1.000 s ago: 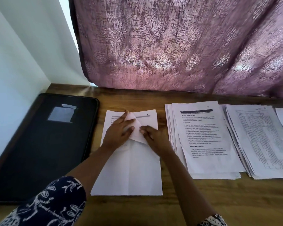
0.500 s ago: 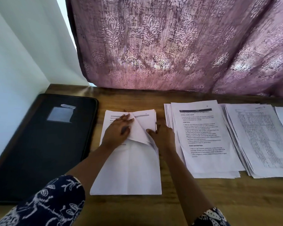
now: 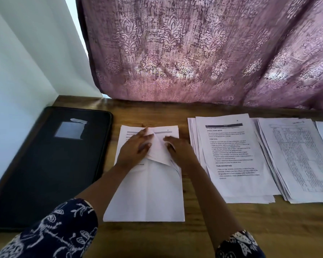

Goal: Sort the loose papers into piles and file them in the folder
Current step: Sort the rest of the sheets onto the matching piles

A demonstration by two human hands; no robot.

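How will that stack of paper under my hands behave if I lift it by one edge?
Probably floppy: the top sheet of the stack curls back in a soft fold between the left hand and right hand. It is likely to fan or slide apart, since sheet edges sit offset along its right side. It looks thin, so it is probably light.

middle paper pile (image 3: 231,155) | headings: INITIAL SCENE SETUP / TASK GOAL / TASK DESCRIPTION
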